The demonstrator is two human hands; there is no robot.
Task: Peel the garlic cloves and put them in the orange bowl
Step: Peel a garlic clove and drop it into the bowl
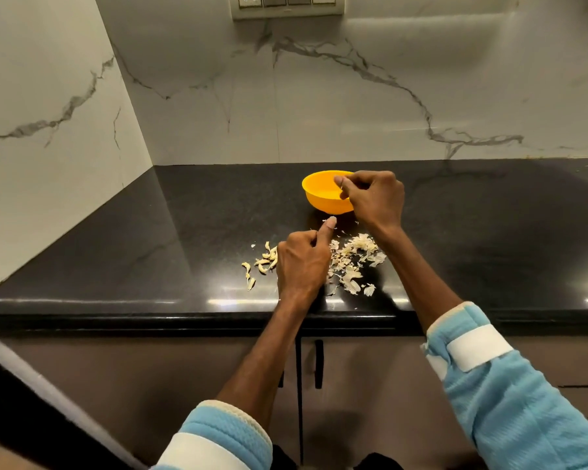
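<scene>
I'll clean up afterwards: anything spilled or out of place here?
Only loose garlic skins scattered on the black counter in front of the orange bowl, which stands upright. Nothing looks damaged.

White marble walls (353, 96), black countertop (150, 239), brown cabinets (150, 374), switch panel (286, 5)

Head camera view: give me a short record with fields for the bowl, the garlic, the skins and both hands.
bowl: round orange plastic bowl, upright on the glossy black stone counter; contents unclear
cloves: small pale curved garlic cloves lying on the counter, left of the left hand
skins: loose pile of papery white garlic skins between the forearms
left hand: left hand above the counter, fingers curled, thumb out; hold unclear
right hand: right hand over the bowl's right rim, pinching a small pale piece
</scene>
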